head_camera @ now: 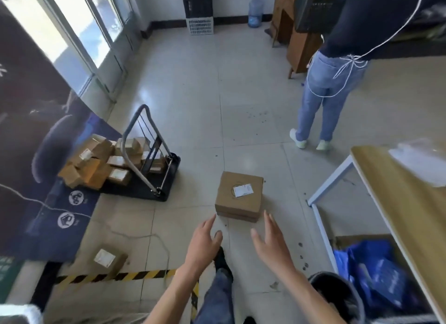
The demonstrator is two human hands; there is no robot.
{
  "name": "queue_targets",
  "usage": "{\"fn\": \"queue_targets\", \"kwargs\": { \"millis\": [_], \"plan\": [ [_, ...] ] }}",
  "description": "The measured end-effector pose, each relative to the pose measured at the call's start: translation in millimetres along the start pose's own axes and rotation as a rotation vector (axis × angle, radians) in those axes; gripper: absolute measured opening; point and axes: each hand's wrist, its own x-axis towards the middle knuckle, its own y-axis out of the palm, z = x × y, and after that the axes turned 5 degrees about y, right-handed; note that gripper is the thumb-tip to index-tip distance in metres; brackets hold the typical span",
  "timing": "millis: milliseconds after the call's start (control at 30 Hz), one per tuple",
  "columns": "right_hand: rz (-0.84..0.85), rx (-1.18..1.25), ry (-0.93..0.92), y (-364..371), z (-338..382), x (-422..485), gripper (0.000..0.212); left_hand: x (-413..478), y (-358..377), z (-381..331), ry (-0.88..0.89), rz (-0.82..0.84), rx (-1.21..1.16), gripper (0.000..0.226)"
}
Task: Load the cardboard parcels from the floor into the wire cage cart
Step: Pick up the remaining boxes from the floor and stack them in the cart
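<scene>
A square cardboard parcel [239,196] with a white label lies on the tiled floor straight ahead. My left hand [205,241] and my right hand [270,241] reach toward its near edge, both open with fingers spread, a short gap from the box. The cart [149,159], a black platform with a grey tubular handle and wire side, stands at the left and holds several small cardboard parcels [101,162]. One more small labelled parcel [108,258] lies on the floor at the lower left.
Another person in jeans [323,99] stands at the right rear. A table with white legs [395,203] runs along the right, blue bags [376,275] beneath it. A dark bin [337,294] sits by my right arm. Yellow-black tape [115,276] crosses the floor. A dark banner [36,155] leans at left.
</scene>
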Motion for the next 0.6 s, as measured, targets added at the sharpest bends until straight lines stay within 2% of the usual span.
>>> {"fn": "queue_targets", "kwargs": {
  "millis": [267, 433, 600],
  "plan": [
    [-0.022, 0.037, 0.257, -29.7, 0.2, 131.5, 0.076, 168.8, 19.9, 3.6, -0.096, 0.147, -0.065, 0.058],
    [0.001, 0.035, 0.322, -39.7, 9.4, 206.7, 0.074, 260.7, 31.0, -3.7, -0.170, 0.235, -0.063, 0.061],
    [-0.011, 0.099, 0.400, -26.8, -0.9, 282.8, 0.073, 354.2, 49.6, 6.8, -0.242, 0.221, -0.062, 0.061]
  ]
}}
